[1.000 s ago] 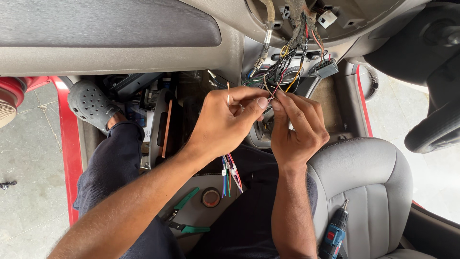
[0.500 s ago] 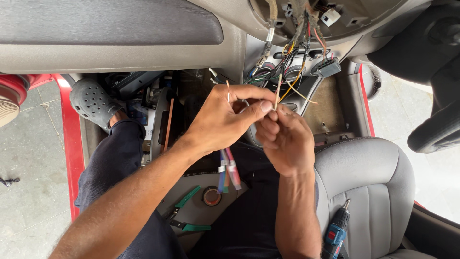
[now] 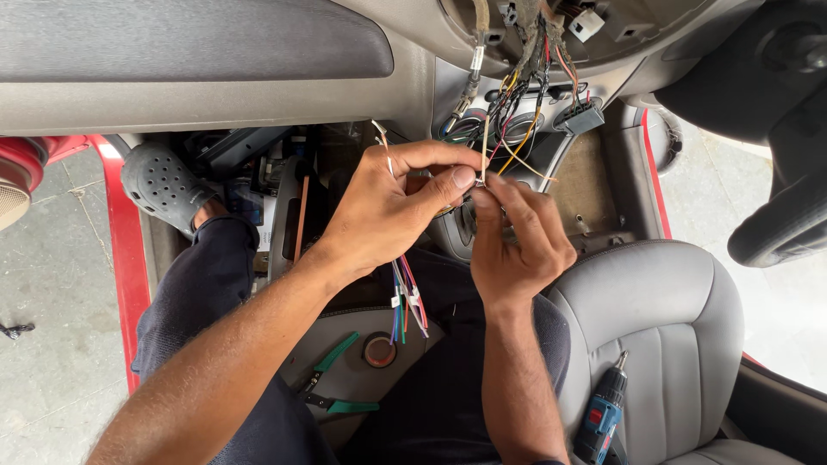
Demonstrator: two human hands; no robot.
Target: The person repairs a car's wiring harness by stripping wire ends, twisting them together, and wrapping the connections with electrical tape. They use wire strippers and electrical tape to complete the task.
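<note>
My right hand (image 3: 517, 250) has slid closer to my left hand (image 3: 392, 211); both pinch the thin wire ends (image 3: 484, 168) tight. Pulling hard could snap them.

Small white tags (image 3: 398, 301) on the coloured wire bundle (image 3: 407, 297) hanging below the left hand (image 3: 392, 207).

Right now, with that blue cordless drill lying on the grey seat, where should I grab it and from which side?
Judging by its pose, grip the blue drill around its body below the bit, coming from above. It lies on the grey seat with its bit pointing toward the dashboard, and its lower end is cut off by the frame.
</note>
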